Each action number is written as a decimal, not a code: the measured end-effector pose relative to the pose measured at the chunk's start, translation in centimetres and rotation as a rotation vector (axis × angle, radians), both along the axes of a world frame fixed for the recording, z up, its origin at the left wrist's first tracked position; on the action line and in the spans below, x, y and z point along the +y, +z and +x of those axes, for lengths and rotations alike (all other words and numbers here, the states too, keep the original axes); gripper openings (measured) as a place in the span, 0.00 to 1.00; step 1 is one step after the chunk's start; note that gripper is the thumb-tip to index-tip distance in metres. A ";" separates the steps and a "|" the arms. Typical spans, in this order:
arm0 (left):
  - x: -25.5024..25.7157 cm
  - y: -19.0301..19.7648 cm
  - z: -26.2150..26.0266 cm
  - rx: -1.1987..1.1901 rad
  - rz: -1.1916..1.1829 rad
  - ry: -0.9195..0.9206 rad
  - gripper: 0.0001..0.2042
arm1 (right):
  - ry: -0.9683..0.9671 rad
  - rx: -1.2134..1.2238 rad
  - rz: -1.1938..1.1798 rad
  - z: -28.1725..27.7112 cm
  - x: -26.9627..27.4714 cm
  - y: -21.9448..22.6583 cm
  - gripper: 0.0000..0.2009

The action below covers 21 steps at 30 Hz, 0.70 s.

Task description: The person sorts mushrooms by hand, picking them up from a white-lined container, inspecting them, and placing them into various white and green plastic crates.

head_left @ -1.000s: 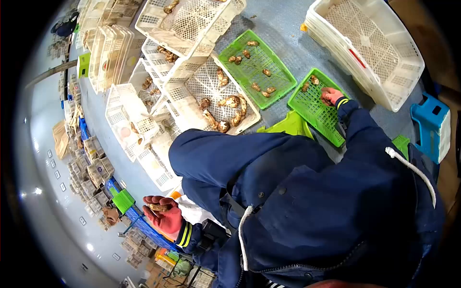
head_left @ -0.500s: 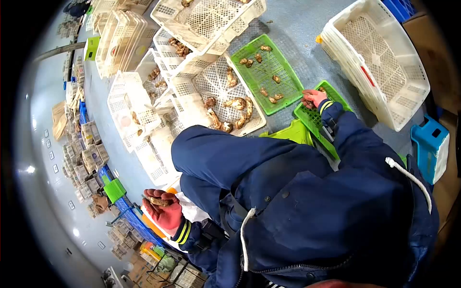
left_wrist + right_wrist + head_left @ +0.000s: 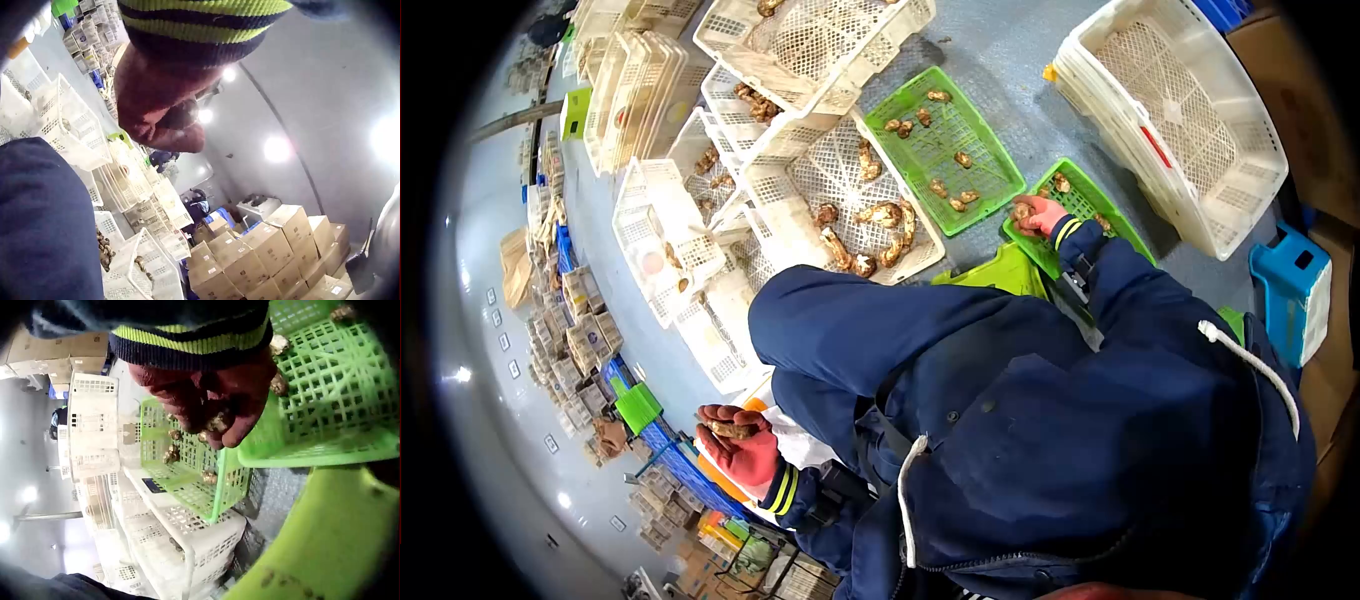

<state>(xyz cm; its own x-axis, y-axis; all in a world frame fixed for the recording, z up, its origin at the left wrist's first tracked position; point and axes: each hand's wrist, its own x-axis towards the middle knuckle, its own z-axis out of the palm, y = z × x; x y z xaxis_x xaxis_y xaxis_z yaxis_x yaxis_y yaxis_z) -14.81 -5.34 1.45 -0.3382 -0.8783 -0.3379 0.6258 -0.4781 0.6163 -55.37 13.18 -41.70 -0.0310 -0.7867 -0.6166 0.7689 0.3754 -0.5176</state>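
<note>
A brown and cream mushroom (image 3: pixel 730 430) lies across the palm of my left hand (image 3: pixel 750 462), the gloved fingers curled about it. That hand is held low at the left of the head view, away from the baskets. Over the left rim of the small green basket (image 3: pixel 1126 232), my right hand (image 3: pixel 1045 216) pinches a mushroom (image 3: pixel 217 423) between thumb and fingers. Two mushrooms show inside that basket, one (image 3: pixel 1061 182) near its far end. The larger green basket (image 3: pixel 990 150) beside it holds several small mushrooms spread apart.
White crates (image 3: pixel 800 215) with mushrooms stand left of the green baskets. A stack of white crates (image 3: pixel 1120 150) stands at the right, by a blue stool (image 3: pixel 1290 290). A yellow-green plastic piece (image 3: pixel 1005 272) lies near my knee. Cardboard boxes (image 3: pixel 250 262) are piled behind.
My right hand has moved left from within the small green basket to its rim, now with a mushroom in its fingers. My left hand keeps its mushroom, nearly still.
</note>
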 end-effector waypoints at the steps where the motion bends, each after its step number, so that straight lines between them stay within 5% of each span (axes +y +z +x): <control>1: 0.0 0.1 -0.1 -0.009 -0.009 -0.020 0.13 | 0.029 0.058 0.016 0.7 0.2 0.7 0.31; 11: 0.2 0.3 -0.6 -0.020 0.024 0.030 0.12 | 0.024 -0.167 0.177 5.0 1.0 1.8 0.30; 14: 0.1 0.2 -0.7 -0.019 0.035 0.020 0.12 | -0.048 0.089 0.031 5.8 -0.5 0.3 0.28; 17: 0.3 0.4 -0.6 -0.040 0.031 0.026 0.12 | -0.322 -0.126 -0.097 4.6 -4.6 7.9 0.27; 19: 0.2 0.4 -0.4 -0.059 0.009 0.023 0.12 | -0.390 0.241 0.001 2.1 -4.8 4.9 0.23; 21: 0.3 0.6 -0.6 -0.052 0.006 0.042 0.12 | -0.251 0.416 0.376 -1.8 -1.9 -2.6 0.18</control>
